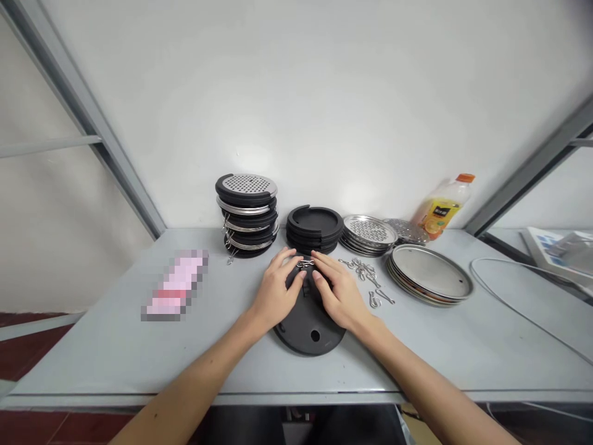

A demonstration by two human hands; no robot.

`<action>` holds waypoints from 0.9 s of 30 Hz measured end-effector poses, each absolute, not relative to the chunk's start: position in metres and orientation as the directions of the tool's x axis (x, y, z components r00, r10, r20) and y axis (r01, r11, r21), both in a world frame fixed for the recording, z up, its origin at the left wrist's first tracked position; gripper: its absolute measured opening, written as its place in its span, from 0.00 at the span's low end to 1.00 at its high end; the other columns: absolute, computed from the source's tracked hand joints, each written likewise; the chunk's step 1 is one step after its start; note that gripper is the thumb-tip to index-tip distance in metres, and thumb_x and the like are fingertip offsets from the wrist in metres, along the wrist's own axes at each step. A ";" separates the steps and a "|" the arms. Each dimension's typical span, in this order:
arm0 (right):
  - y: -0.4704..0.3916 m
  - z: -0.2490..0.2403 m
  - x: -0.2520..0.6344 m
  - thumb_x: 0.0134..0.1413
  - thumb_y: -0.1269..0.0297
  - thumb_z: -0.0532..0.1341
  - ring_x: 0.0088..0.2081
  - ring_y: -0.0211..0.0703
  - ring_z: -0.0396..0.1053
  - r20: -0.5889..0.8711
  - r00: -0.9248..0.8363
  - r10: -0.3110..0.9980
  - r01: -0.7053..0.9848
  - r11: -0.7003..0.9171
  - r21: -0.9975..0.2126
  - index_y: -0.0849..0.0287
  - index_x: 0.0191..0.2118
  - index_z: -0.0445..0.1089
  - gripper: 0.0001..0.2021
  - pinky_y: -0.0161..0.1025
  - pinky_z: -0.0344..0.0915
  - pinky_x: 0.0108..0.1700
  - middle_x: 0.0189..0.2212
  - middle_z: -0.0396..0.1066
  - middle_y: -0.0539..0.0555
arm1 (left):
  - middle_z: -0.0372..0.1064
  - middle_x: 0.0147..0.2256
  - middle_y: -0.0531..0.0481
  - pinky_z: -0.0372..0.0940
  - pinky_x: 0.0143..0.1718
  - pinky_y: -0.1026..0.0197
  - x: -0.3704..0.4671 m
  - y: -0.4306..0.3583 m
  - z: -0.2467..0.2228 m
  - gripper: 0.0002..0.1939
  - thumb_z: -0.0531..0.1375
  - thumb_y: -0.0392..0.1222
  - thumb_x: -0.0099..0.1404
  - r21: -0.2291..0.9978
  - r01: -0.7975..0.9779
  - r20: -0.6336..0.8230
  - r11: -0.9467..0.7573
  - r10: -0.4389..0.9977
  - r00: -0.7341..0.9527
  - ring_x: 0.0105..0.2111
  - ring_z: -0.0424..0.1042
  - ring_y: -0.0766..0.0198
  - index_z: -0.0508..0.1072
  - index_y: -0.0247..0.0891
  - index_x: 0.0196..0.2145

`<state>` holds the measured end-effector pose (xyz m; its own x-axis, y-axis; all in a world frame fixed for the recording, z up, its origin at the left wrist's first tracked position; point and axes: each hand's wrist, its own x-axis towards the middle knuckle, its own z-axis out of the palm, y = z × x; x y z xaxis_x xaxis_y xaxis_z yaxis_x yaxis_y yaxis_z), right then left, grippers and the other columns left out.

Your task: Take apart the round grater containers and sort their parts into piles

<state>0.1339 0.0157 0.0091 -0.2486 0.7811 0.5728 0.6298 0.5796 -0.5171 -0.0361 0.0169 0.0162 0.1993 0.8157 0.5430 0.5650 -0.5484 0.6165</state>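
Note:
A black round disc with a small hole near its front lies on the table before me. At its far edge sits a small silver wire clip. My left hand holds the clip's left end, fingers and thumb bent around it. From the other side my right hand grips the clip's right end, its thumb over the disc. The fingers partly cover the clip and the disc's far rim. Close to my right hand lie several loose wire clips.
Behind my hands stand a tall stack of black-rimmed perforated discs, stacked black rings and perforated metal discs. Flat metal plates, an orange-capped bottle and a white cable are at right. A blurred pink object lies left.

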 end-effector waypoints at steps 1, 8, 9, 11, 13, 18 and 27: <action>0.015 0.008 0.134 0.63 0.59 0.50 0.60 0.53 0.61 0.569 -0.267 0.778 0.628 0.588 -0.510 0.66 0.55 0.68 0.22 0.54 0.59 0.61 0.57 0.65 0.65 | 0.66 0.56 0.39 0.58 0.60 0.47 -0.036 0.017 0.015 0.15 0.55 0.39 0.67 0.622 0.560 0.531 -0.546 0.821 0.210 0.60 0.60 0.51 0.72 0.34 0.50; 0.008 0.010 0.131 0.64 0.64 0.47 0.61 0.54 0.59 0.535 -0.340 0.774 0.684 0.593 -0.424 0.67 0.58 0.63 0.21 0.55 0.59 0.62 0.59 0.61 0.67 | 0.73 0.49 0.43 0.66 0.54 0.54 -0.034 0.016 0.014 0.16 0.55 0.39 0.67 0.726 0.441 0.489 -0.528 0.847 0.210 0.50 0.73 0.56 0.72 0.35 0.50; 0.007 0.011 0.131 0.64 0.64 0.47 0.61 0.54 0.59 0.528 -0.349 0.774 0.689 0.594 -0.415 0.68 0.58 0.62 0.22 0.55 0.59 0.62 0.59 0.61 0.67 | 0.73 0.49 0.43 0.65 0.54 0.55 -0.034 0.015 0.014 0.16 0.54 0.39 0.68 0.731 0.432 0.494 -0.528 0.846 0.200 0.50 0.73 0.57 0.73 0.35 0.50; 0.008 0.012 0.131 0.63 0.65 0.47 0.61 0.55 0.59 0.510 -0.371 0.776 0.694 0.597 -0.403 0.69 0.58 0.62 0.22 0.54 0.59 0.61 0.59 0.61 0.68 | 0.73 0.50 0.43 0.65 0.55 0.55 -0.033 0.015 0.014 0.16 0.53 0.39 0.68 0.741 0.418 0.497 -0.525 0.848 0.183 0.50 0.73 0.57 0.73 0.35 0.50; 0.009 0.012 0.130 0.62 0.64 0.49 0.60 0.56 0.60 0.492 -0.381 0.783 0.691 0.594 -0.411 0.69 0.58 0.62 0.22 0.55 0.60 0.61 0.58 0.62 0.68 | 0.73 0.49 0.43 0.66 0.54 0.55 -0.033 0.015 0.014 0.16 0.52 0.38 0.69 0.750 0.414 0.492 -0.516 0.854 0.172 0.50 0.73 0.57 0.74 0.34 0.50; 0.012 0.009 0.127 0.61 0.58 0.51 0.56 0.56 0.65 0.437 -0.261 0.861 0.675 0.487 -0.555 0.67 0.55 0.65 0.22 0.55 0.62 0.59 0.55 0.67 0.67 | 0.75 0.47 0.43 0.67 0.53 0.54 -0.033 0.019 0.012 0.15 0.53 0.37 0.67 0.777 0.426 0.444 -0.464 0.883 0.153 0.48 0.74 0.56 0.75 0.33 0.47; 0.015 0.003 0.128 0.62 0.57 0.50 0.60 0.54 0.61 0.378 -0.252 0.891 0.651 0.445 -0.614 0.68 0.58 0.63 0.24 0.53 0.57 0.62 0.58 0.63 0.67 | 0.75 0.47 0.44 0.66 0.54 0.52 -0.035 0.018 0.012 0.14 0.56 0.37 0.66 0.796 0.431 0.408 -0.425 0.903 0.136 0.48 0.74 0.56 0.76 0.35 0.47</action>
<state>0.1277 0.0154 0.0030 -0.2520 0.8907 0.3784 0.6514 0.4453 -0.6143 -0.0347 0.0180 0.0121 0.1362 0.9029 0.4078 0.4315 -0.4246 0.7960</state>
